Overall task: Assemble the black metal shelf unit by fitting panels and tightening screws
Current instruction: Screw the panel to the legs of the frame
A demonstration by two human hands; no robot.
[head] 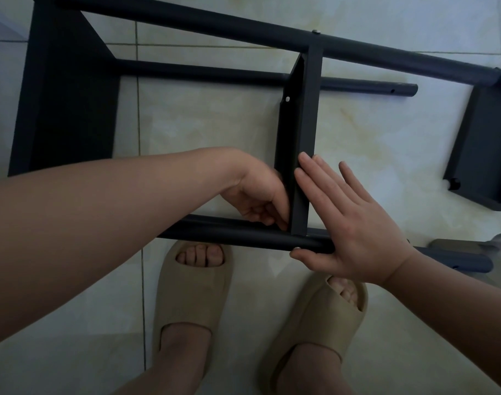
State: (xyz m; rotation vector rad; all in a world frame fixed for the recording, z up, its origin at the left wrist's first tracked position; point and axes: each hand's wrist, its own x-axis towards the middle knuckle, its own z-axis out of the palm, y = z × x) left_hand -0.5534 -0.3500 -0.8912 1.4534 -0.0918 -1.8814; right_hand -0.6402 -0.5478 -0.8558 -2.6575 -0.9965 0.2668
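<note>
Two bare hands are meeting at the near end of the middle shelf panel point(299, 124) of the black metal shelf unit point(215, 72), which is lying on its side on the tiled floor point(372, 124). The left hand point(258, 195) is reaching in on this panel's left side. Its fingers are curling tightly into the corner where the panel is joining the near tube point(229, 233); whether they are pinching anything small there I cannot tell. The right hand point(352, 223) is pressing flat against the panel's right face, fingers straight and slightly fanned. Its thumb is lying along the near tube, just beside a silver screw head point(297, 248) below the panel's end. At the panel's far end another screw head point(317, 31) is showing on the far tube point(186, 19), and a third point(287, 98) is sitting on the panel's left face. A wide end panel point(67, 109) is standing well left of the middle shelf panel, and another panel point(477, 149) is sitting well to its right. On the near side of the middle shelf panel, two beige slippers point(192, 297) are standing on the tiles.
</note>
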